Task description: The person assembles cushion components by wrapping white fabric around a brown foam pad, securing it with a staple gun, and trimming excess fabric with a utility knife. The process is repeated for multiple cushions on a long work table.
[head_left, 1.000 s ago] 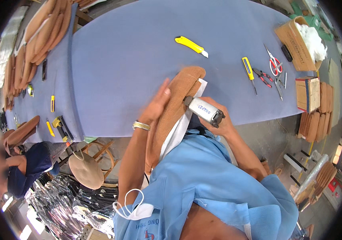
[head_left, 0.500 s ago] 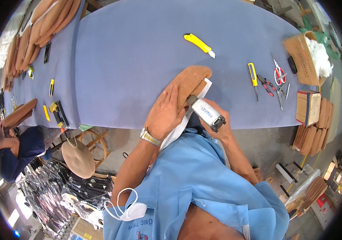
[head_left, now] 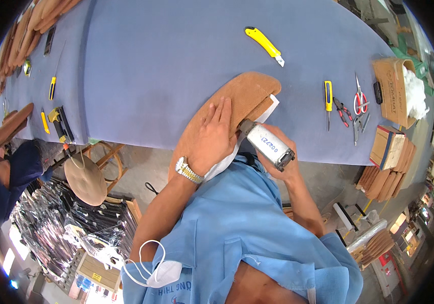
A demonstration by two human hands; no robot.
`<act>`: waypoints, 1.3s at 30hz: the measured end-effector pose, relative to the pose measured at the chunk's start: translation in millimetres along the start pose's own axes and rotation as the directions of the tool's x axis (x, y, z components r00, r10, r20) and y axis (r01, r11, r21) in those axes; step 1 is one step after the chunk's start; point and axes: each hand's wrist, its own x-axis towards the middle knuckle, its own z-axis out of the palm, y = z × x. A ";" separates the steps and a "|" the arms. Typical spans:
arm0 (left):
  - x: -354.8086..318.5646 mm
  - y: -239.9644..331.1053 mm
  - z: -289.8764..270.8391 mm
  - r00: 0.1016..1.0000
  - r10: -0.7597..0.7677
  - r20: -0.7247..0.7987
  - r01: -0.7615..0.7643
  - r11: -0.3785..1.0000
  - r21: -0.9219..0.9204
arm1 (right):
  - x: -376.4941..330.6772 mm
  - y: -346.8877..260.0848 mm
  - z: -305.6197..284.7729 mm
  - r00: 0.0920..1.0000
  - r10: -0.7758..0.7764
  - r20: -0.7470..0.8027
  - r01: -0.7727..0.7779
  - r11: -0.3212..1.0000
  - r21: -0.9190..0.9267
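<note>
A long brown fabric-covered pad [head_left: 250, 88] lies aslant at the front edge of the blue-covered table [head_left: 176, 61], its near end reaching down toward my body. A white strip [head_left: 274, 105] shows along its right edge. My left hand [head_left: 214, 142] rests flat on the pad, fingers stretched out. My right hand [head_left: 284, 167] is wrapped round a white-and-black staple gun [head_left: 267, 143]. The gun's dark nose meets the pad's edge close to my left fingertips; the exact contact point is hidden. Most of my right fingers are behind the gun.
A yellow utility knife [head_left: 263, 43] lies beyond the pad. To the right are a yellow screwdriver [head_left: 328, 101], pliers [head_left: 342, 112], scissors [head_left: 360, 99] and a cardboard box [head_left: 392, 93] with white stuffing. Another staple gun [head_left: 61, 124] lies left. A person [head_left: 19, 172] sits far left.
The view has shifted, so the table tools sit differently in the picture. More of the pad shows near my left wrist. Both hands keep their places on the pad and staple gun.
</note>
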 end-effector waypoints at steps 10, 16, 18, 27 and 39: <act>-2.2 1.7 -6.3 0.999 -0.018 0.038 0.019 1.000 -0.020 | -15.6 15.0 12.2 0.987 -0.137 -0.083 0.134 0.990 -0.040; -1.0 0.6 5.8 1.000 -0.021 -0.012 0.021 0.999 -0.024 | -9.8 -5.5 12.1 0.998 0.050 -0.027 -0.050 0.999 -0.012; 2.5 2.9 -2.6 0.999 -0.032 -0.005 0.031 0.999 -0.022 | -7.8 -0.1 14.9 0.998 0.037 -0.057 -0.037 0.999 0.002; -2.7 0.1 2.7 0.999 0.019 -0.030 -0.019 1.000 0.001 | -20.0 1.0 13.8 0.995 -0.094 -0.018 0.093 0.994 -0.059; 3.3 -5.3 4.5 0.999 0.014 0.035 -0.011 0.996 -0.086 | -12.0 -2.7 19.8 1.000 0.017 -0.023 -0.016 0.999 0.047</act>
